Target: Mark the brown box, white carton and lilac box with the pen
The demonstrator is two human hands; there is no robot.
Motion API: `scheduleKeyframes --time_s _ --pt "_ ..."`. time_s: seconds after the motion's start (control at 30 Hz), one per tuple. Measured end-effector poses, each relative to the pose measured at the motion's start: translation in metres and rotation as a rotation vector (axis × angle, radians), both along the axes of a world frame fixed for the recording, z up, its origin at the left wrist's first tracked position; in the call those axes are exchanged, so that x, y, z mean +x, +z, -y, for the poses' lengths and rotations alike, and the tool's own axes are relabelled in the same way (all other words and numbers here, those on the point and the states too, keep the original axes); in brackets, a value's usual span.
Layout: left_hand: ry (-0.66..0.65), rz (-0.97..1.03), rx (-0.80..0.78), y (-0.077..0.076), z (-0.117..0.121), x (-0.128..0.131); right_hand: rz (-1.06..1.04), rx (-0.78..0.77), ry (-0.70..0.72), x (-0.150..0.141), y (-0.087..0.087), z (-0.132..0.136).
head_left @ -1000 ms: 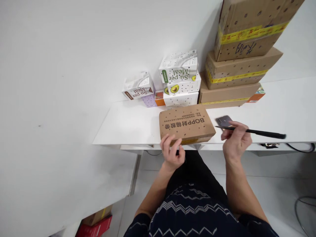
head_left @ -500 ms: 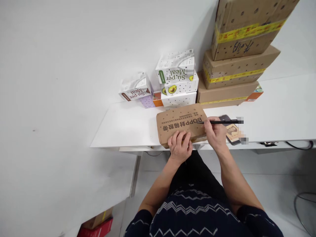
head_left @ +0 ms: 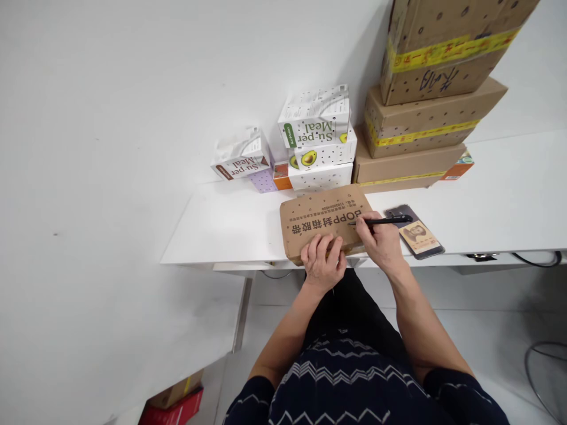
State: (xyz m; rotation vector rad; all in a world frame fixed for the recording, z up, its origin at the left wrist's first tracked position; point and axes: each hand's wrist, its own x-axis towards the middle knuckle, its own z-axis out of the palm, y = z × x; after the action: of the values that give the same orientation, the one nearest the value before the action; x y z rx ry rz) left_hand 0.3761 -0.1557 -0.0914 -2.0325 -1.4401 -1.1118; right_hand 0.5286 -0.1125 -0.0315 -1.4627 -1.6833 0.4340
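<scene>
A flat brown cardboard box point(head_left: 321, 221) printed "BOPP" lies at the near edge of the white table point(head_left: 230, 227). My left hand point(head_left: 322, 262) rests on the box's near edge, fingers curled over it. My right hand point(head_left: 381, 245) is closed on a thin black pen point(head_left: 385, 221), whose tip touches the box's top near its right end.
A phone point(head_left: 414, 231) lies just right of the box. Behind stand white "Super Meal" cartons point(head_left: 316, 139) and a stack of taped brown cartons point(head_left: 425, 100). A cable point(head_left: 538, 258) hangs at the table's right edge. Red and brown boxes point(head_left: 172, 401) sit on the floor, lower left.
My right hand swung the pen leftward from over the phone until its tip reached the box top. My left hand moved up from the box's front edge onto it.
</scene>
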Motion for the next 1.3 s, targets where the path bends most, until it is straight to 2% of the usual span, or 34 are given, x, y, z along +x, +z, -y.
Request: scheduleKeyframes --time_s 0.4,0.47,0.57,0.63,0.67,0.73,0.83,0.9,1.0,1.1,1.17,1.3 --pt "-0.036 0.062 -0.080 -0.010 -0.001 -0.002 -0.056 0.001 0.009 0.001 0.000 0.001" --pt "-0.017 0.030 -0.047 -0.009 0.000 -0.002 -0.154 0.020 -0.030 -0.001 0.000 0.003" --pt "-0.009 0.005 -0.009 -0.004 -0.002 -0.004 -0.468 0.094 -0.143 0.000 -0.003 0.003" --pt "-0.018 0.004 -0.005 -0.001 -0.004 -0.008 -0.650 0.133 -0.214 0.008 -0.007 0.001" --pt "-0.024 0.006 -0.008 -0.001 -0.005 -0.010 -0.674 0.122 -0.237 0.015 -0.010 -0.002" --pt "-0.031 0.010 -0.019 0.001 -0.007 -0.014 -0.543 0.014 -0.258 0.033 -0.020 -0.008" --pt "-0.034 0.012 -0.025 0.001 -0.009 -0.018 -0.058 -0.279 -0.237 0.054 -0.039 -0.018" --pt "-0.040 0.015 -0.020 0.001 -0.010 -0.018 0.224 -0.434 -0.223 0.056 -0.050 -0.023" --pt "-0.058 0.038 -0.053 -0.001 -0.009 -0.018 0.409 -0.570 -0.210 0.044 -0.061 -0.026" --pt "-0.079 0.062 -0.096 -0.004 -0.008 -0.019 0.435 -0.568 -0.199 0.034 -0.067 -0.024" --pt "-0.080 0.043 -0.086 -0.005 -0.008 -0.020 0.434 -0.482 -0.228 0.037 -0.072 -0.021" --pt "-0.042 -0.010 -0.068 -0.005 -0.008 -0.020 0.489 -0.320 -0.469 0.068 -0.085 -0.016"
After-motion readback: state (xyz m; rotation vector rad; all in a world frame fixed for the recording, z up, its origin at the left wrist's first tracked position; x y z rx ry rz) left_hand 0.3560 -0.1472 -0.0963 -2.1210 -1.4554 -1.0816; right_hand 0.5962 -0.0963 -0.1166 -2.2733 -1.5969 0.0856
